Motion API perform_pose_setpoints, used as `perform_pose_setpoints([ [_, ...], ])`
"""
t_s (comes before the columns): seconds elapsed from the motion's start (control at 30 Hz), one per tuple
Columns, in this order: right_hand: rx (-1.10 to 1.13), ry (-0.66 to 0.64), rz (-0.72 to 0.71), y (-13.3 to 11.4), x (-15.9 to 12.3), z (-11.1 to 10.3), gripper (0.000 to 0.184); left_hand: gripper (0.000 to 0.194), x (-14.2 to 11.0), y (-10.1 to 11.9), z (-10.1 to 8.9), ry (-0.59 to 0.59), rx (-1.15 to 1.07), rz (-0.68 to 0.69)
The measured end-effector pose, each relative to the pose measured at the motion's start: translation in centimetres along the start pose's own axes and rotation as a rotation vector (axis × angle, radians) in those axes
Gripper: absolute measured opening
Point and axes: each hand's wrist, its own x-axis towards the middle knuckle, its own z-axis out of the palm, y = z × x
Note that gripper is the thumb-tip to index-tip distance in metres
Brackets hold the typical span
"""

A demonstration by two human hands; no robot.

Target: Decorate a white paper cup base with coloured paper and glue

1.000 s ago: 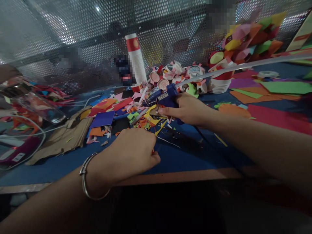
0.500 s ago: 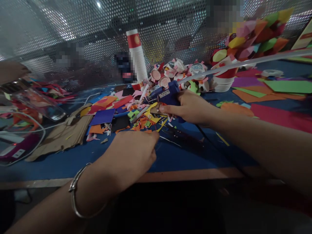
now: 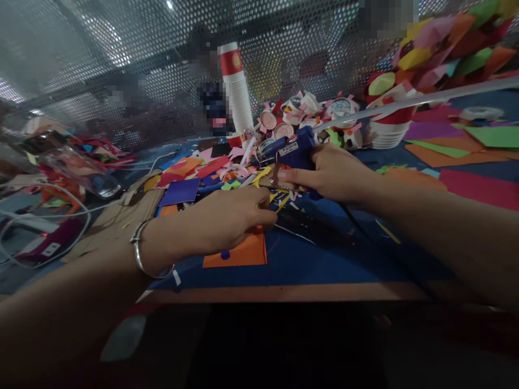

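My right hand point(image 3: 336, 173) is closed around the handle of a blue hot glue gun point(image 3: 294, 148), its nozzle pointing left over the scraps. From its back end a long translucent glue stick point(image 3: 405, 102) runs off to the right. A brown cardboard piece point(image 3: 275, 178) is by my right thumb. My left hand point(image 3: 227, 219) hovers low over the paper scraps, fingers curled in and thumb close to them; anything between the fingertips is hidden. Beneath it lies an orange paper sheet point(image 3: 251, 254) with a small blue dot point(image 3: 225, 254).
A tall stack of paper cups point(image 3: 239, 102) stands at the back, beside a heap of cut cup pieces point(image 3: 300, 111). Coloured paper point(image 3: 482, 183) covers the right side. Left are corrugated cardboard point(image 3: 109, 221), a clear bottle point(image 3: 97, 181) and a white cable point(image 3: 87, 216). A perforated metal screen point(image 3: 267, 43) rises behind.
My left hand has moved up and forward, uncovering the orange sheet with the blue dot. My right hand still holds the glue gun. The whole view has shifted slightly.
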Motion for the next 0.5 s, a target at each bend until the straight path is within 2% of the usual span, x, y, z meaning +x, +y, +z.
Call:
perform_pose_setpoints([
  [0.1, -0.088, -0.02, 0.062, -0.2, 0.0, 0.0, 0.037, 0.02, 0.5, -0.2, -0.5, -0.022, -0.036, 0.088],
  [0.23, -0.078, 0.002, 0.06, -0.1, 0.0, 0.0, 0.032, 0.019, 1.1, -0.5, -1.4, -0.082, -0.055, 0.179],
  [0.5, 0.043, 0.013, -0.022, 0.1, -0.2, 0.0, 0.024, 0.016, 1.5, -1.7, -1.8, -0.067, -0.032, 0.157],
])
